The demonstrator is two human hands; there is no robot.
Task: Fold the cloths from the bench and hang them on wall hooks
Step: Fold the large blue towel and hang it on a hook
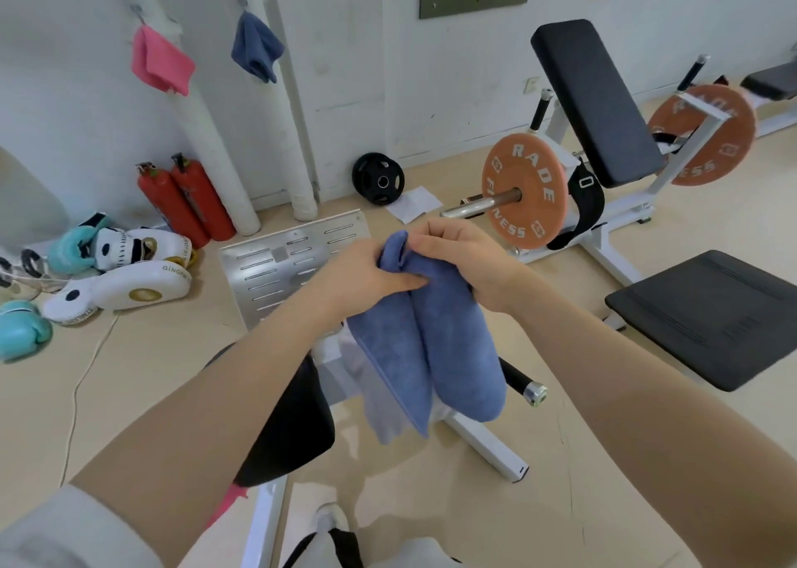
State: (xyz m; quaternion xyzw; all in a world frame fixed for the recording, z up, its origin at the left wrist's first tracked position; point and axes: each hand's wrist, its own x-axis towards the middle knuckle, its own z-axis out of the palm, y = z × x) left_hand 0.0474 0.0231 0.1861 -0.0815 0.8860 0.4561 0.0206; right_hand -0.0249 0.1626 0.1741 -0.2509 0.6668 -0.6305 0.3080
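Note:
A blue cloth hangs folded in front of me, held up at its top. My left hand grips the upper left part, thumb across the fabric. My right hand pinches the top edge from the right. On the white wall a pink cloth hangs from a hook, and a darker blue cloth hangs from a second hook. The black bench pad lies below my left forearm, with a pink cloth scrap showing under it.
A perforated metal footplate stands behind my hands. Two red fire extinguishers, boxing pads and teal gloves lie at the left wall. A barbell machine with orange plates and a black mat fill the right.

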